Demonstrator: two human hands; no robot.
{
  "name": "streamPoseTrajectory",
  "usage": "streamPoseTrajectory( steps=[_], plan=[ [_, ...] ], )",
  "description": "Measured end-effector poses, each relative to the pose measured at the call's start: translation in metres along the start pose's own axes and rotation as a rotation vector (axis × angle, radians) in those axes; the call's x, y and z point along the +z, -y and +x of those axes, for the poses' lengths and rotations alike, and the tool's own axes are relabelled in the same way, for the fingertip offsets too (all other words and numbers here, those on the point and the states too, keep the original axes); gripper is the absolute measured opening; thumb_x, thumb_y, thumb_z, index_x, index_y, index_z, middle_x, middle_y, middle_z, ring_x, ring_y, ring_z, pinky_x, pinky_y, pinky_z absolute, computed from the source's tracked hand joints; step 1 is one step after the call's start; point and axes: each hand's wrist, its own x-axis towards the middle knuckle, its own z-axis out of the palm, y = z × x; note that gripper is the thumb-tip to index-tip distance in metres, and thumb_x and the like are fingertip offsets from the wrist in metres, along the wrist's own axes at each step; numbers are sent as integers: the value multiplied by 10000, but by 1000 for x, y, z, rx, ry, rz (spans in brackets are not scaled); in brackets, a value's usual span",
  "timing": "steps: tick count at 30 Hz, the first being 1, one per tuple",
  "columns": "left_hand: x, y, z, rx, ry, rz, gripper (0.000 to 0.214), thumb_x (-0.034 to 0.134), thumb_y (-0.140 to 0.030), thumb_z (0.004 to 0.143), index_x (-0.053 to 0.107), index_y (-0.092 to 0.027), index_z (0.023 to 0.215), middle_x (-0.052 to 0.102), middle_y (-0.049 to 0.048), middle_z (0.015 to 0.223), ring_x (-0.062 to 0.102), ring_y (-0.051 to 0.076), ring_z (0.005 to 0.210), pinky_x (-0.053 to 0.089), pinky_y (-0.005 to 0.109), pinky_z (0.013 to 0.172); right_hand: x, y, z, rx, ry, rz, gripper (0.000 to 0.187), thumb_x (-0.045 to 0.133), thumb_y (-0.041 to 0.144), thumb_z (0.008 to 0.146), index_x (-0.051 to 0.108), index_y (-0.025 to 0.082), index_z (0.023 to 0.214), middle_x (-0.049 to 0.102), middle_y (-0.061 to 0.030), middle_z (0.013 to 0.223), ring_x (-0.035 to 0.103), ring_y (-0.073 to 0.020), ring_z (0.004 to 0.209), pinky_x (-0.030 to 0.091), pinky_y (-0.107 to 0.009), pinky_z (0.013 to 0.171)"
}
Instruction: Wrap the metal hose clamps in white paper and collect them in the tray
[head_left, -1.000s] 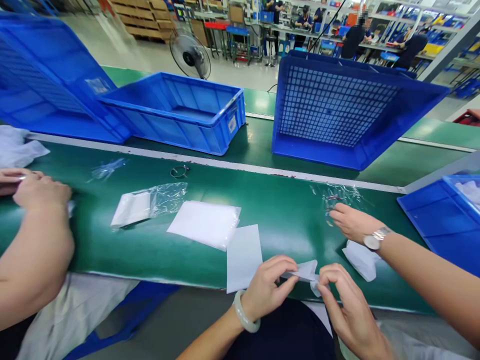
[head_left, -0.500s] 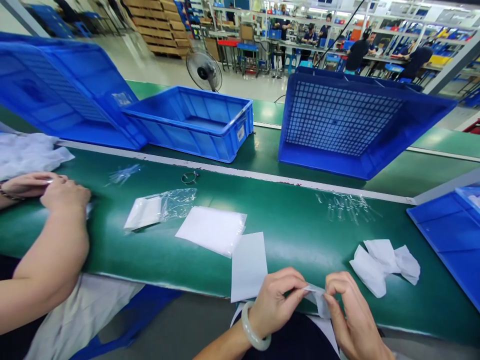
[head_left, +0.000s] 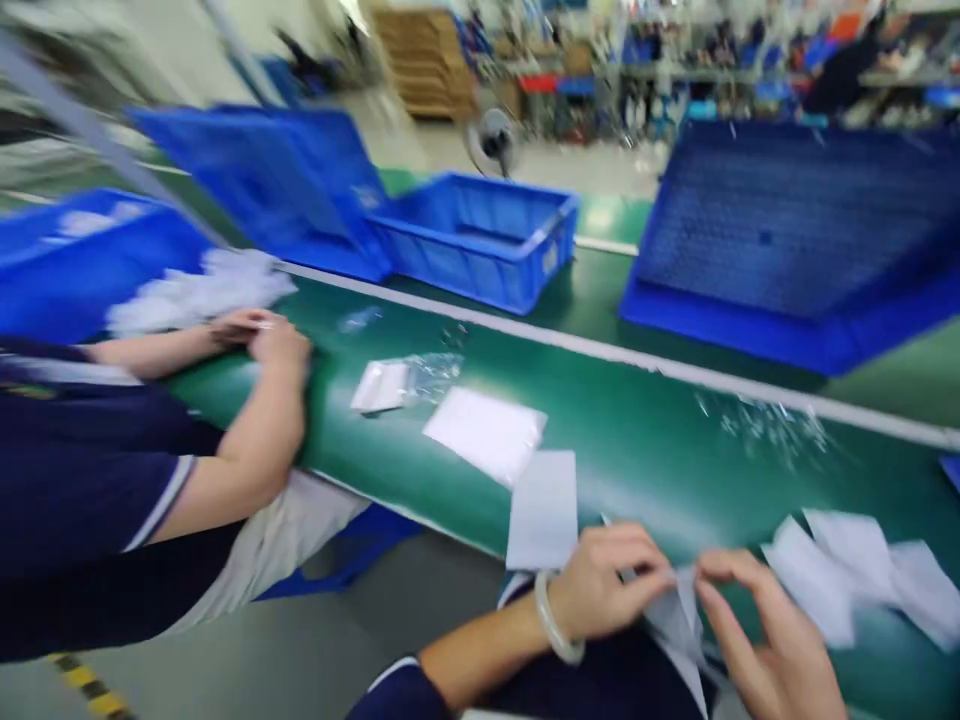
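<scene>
My left hand (head_left: pixel 611 590), with a pale bangle at the wrist, pinches a small white folded paper piece (head_left: pixel 679 615) at the near edge of the green belt (head_left: pixel 637 440). My right hand (head_left: pixel 772 640) grips the same piece from the right, its fingers curled. A white sheet (head_left: pixel 544 508) hangs over the belt edge just left of my left hand. Loose white paper pieces (head_left: pixel 847 575) lie to the right of my hands. The picture is smeared by motion.
A co-worker's two hands (head_left: pixel 262 335) rest on the belt at the left, beside a heap of white material (head_left: pixel 195 295). A white pad (head_left: pixel 486 432) and a clear bag (head_left: pixel 397 382) lie mid-belt. Blue crates (head_left: pixel 480 235) stand behind; one tilted crate (head_left: pixel 795 240) is at the right.
The view has swung left and blurred. The other person's hand with a watch, on the belt a second ago, has gone. My hands still hold the paper piece.
</scene>
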Motion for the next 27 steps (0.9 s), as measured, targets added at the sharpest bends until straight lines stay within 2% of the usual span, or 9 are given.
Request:
streamPoseTrajectory(
  steps=[3, 8, 15, 20, 27],
  plan=[
    [-16, -13, 16, -38, -42, -3, 144, 655, -225, 830, 686, -130, 727, 651, 57, 667, 580, 119, 622, 476, 230, 611, -1, 19, 13, 131, 13, 49, 156, 553, 252, 905, 547, 263, 1061, 641, 1, 886, 622, -130, 840, 502, -218, 774],
    [-9, -19, 15, -31, 15, -36, 104, 673, -181, 812, 680, -121, 728, 644, 50, 658, 578, 111, 611, 472, 220, 588, -10, 20, 5, 287, 155, 178, 127, 527, 274, 924, 573, 262, 1042, 629, -11, 978, 596, -132, 896, 486, -235, 787],
    [-9, -23, 13, 8, 22, -35, 92, 670, -194, 818, 698, -125, 764, 656, 54, 684, 596, 119, 641, 492, 239, 620, -11, 22, 15, 343, 335, 382, 199, 447, 362, 957, 589, 223, 937, 605, -24, 907, 564, -147, 843, 467, -271, 770],
    [-9, -23, 9, -6, 28, -27, 113, 674, -221, 821, 698, -132, 755, 660, 52, 694, 602, 117, 644, 497, 235, 614, -8, 20, 14, 388, 317, 473, 225, 478, 398, 938, 546, 210, 834, 545, -5, 816, 518, -134, 766, 455, -254, 713],
    [-8, -24, 11, -29, 37, -39, 130, 676, -226, 819, 715, -128, 741, 683, 68, 696, 617, 127, 654, 504, 237, 631, -7, 19, 7, 360, 215, 377, 227, 390, 365, 967, 486, 218, 824, 513, 1, 791, 499, -124, 735, 445, -230, 690]
  ],
)
